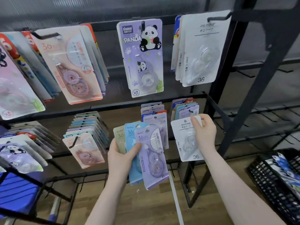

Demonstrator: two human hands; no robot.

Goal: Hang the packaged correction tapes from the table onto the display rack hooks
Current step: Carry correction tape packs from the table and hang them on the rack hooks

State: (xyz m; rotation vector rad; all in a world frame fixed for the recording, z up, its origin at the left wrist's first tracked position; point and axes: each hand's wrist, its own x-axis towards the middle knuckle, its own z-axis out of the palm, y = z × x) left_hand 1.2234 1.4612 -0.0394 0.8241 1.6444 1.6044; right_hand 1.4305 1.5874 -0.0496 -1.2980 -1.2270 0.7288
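Left hand (121,157): we see it gripping a fan of three packs, the purple pack (151,157) in front, a blue pack (130,143) and a beige pack (119,138) behind
Right hand (204,133): we see its fingers pinching the top corner of the white pack (186,140), held up just in front of the lower row's right hook (190,111)
Display rack (215,101): black frame, with a panda pack (142,57) hanging top centre
Black crate (276,181): on the floor at lower right, more packs inside
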